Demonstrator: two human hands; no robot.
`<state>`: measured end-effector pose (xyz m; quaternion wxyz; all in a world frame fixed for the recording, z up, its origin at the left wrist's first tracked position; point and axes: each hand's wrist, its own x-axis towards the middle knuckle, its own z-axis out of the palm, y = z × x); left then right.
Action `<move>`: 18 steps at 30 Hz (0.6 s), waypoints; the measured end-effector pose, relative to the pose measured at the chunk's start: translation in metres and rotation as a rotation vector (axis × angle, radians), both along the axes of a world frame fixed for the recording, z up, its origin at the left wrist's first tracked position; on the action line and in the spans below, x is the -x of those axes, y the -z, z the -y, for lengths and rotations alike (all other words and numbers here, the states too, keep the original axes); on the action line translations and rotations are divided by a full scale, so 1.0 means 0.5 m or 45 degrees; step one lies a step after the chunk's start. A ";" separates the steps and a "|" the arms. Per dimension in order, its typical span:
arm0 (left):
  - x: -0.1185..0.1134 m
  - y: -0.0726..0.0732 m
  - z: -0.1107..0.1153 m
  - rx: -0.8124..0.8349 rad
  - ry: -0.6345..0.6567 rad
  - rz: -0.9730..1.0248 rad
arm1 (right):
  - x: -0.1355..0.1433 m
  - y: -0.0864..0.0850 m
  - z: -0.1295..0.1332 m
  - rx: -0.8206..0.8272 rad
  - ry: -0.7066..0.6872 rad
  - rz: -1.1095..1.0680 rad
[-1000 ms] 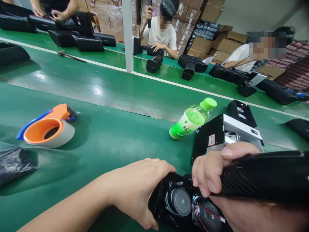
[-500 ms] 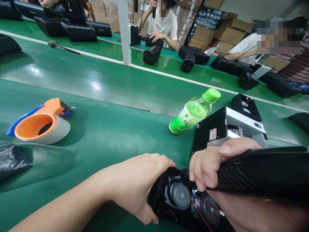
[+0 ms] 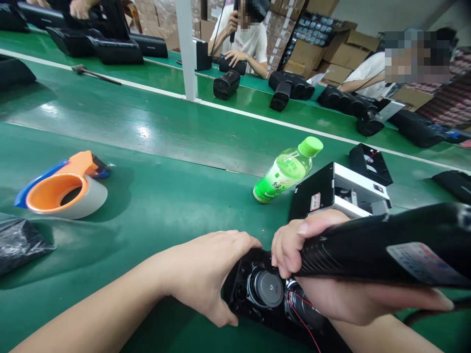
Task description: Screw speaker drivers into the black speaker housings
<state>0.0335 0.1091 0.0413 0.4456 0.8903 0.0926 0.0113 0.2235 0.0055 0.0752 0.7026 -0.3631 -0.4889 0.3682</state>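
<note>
My left hand (image 3: pixel 206 274) is wrapped around the left end of a black speaker housing (image 3: pixel 253 314), thumb at the near side and fingers at the far side. Two round speaker drivers show in it; the left driver (image 3: pixel 270 288) has a grey back, and red wires (image 3: pixel 300 314) run over the right one. Closed around a black electric screwdriver (image 3: pixel 364 250) is my right hand (image 3: pixel 312 264), just above the housing's right part. The screwdriver bears a pale label, and a cable trails at the right. Its tip is hidden behind my fingers.
Beyond my hands stand a green-capped drink bottle (image 3: pixel 287 171) and a black-and-silver boxy device (image 3: pixel 331 191). An orange-and-blue tape dispenser (image 3: pixel 61 191) lies left, near a black plastic bag (image 3: pixel 22 245). Across the green bench (image 3: pixel 154 132), co-workers sit among black speaker housings (image 3: pixel 226 84).
My right hand has shifted left with the screwdriver, which has turned so its label shows. The left hand keeps its hold on the housing. The camera view has shifted slightly.
</note>
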 end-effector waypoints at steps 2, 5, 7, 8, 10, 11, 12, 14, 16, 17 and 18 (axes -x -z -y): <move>0.000 0.001 0.000 -0.009 0.003 -0.002 | 0.005 0.005 -0.004 -0.020 -0.009 -0.036; 0.001 0.008 -0.001 -0.019 0.009 0.011 | 0.009 0.012 -0.006 -0.022 -0.027 -0.058; 0.001 0.013 -0.001 -0.016 0.011 0.022 | 0.011 0.019 -0.004 -0.016 -0.032 -0.078; 0.001 0.015 -0.001 -0.010 0.012 0.023 | 0.012 0.024 -0.003 -0.018 -0.025 -0.091; 0.002 0.018 -0.001 0.002 0.011 0.026 | 0.014 0.035 -0.001 -0.018 -0.006 -0.095; 0.002 0.019 -0.001 0.007 0.012 0.032 | 0.016 0.039 -0.001 -0.007 0.002 -0.087; 0.002 0.020 -0.001 0.011 0.013 0.039 | 0.017 0.041 -0.002 0.006 0.009 -0.070; 0.004 0.022 0.000 0.012 0.015 0.053 | 0.017 0.037 -0.003 0.064 -0.004 -0.015; 0.005 0.022 0.001 0.006 0.005 0.053 | 0.009 0.016 0.002 0.107 -0.029 0.000; 0.005 0.022 0.002 0.001 -0.004 0.041 | 0.001 -0.001 0.010 0.099 -0.028 -0.008; 0.006 0.022 0.003 -0.003 -0.014 0.026 | -0.011 -0.020 0.023 0.084 -0.011 -0.001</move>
